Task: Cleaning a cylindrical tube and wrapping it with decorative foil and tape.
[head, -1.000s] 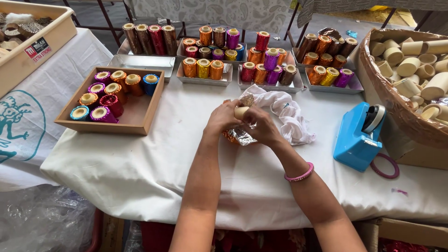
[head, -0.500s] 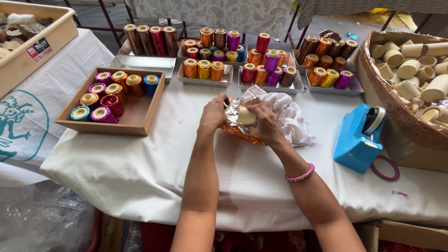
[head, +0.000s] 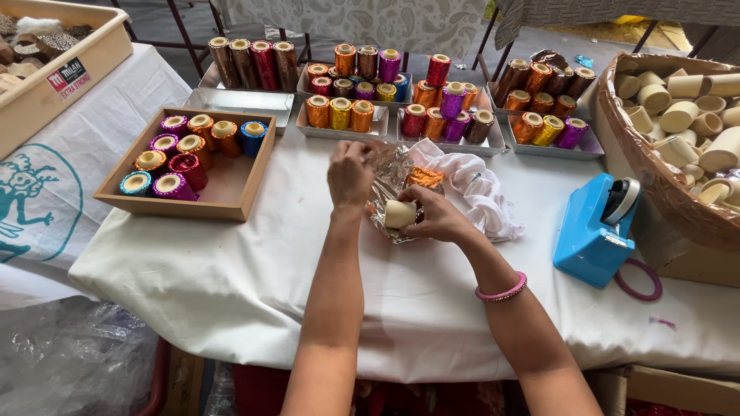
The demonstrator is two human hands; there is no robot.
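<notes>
My right hand (head: 441, 217) grips a plain cream spool (head: 400, 213) lying on its side over a crumpled sheet of silver and orange foil (head: 401, 174). My left hand (head: 351, 173) pinches the left edge of that foil just above the white tablecloth (head: 254, 277). A white crumpled cloth (head: 478, 189) lies right behind the foil. A pink bangle sits on my right wrist.
A wooden tray (head: 239, 189) with several foil-wrapped spools stands at the left. Metal trays (head: 339, 132) of coloured spools line the back. A blue tape dispenser (head: 593, 227) and a purple ring (head: 638, 279) lie at the right, beside a basket (head: 640, 166) of bare spools.
My hands dropped from holding the spool together and spread apart. The right hand now holds the spool low on the foil, and the left hand moved left onto the foil's edge.
</notes>
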